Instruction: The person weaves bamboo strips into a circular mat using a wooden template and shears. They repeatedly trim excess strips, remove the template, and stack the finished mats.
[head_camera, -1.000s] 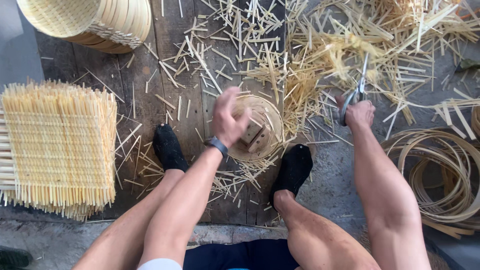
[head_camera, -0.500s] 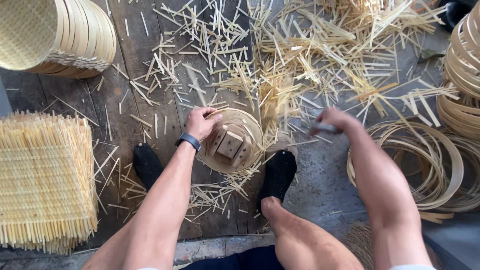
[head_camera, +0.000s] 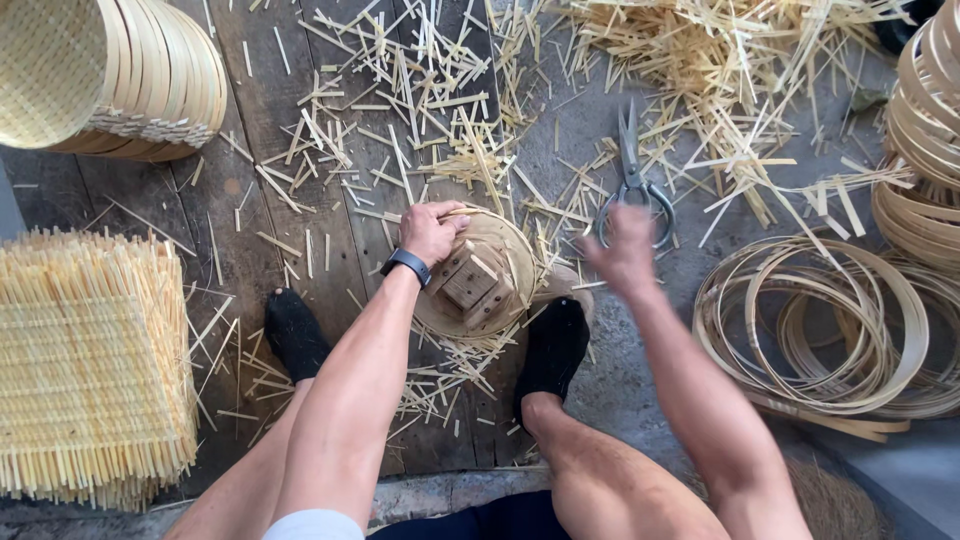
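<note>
Bamboo basket (head_camera: 500, 262), round and half-woven, lies on the plank floor (head_camera: 270, 120) between the person's two black-socked feet, with a wooden block (head_camera: 470, 285) resting in its middle. To work it well, the rim wants pinning firmly so the weave cannot turn, I judge. Left hand (head_camera: 430, 232) rests on the basket's upper left rim, fingers curled together over the edge. Right hand (head_camera: 625, 250) hangs just below the scissors (head_camera: 632, 185) lying on the floor; it is blurred, seemingly spread and empty, though its grip cannot be told for sure
</note>
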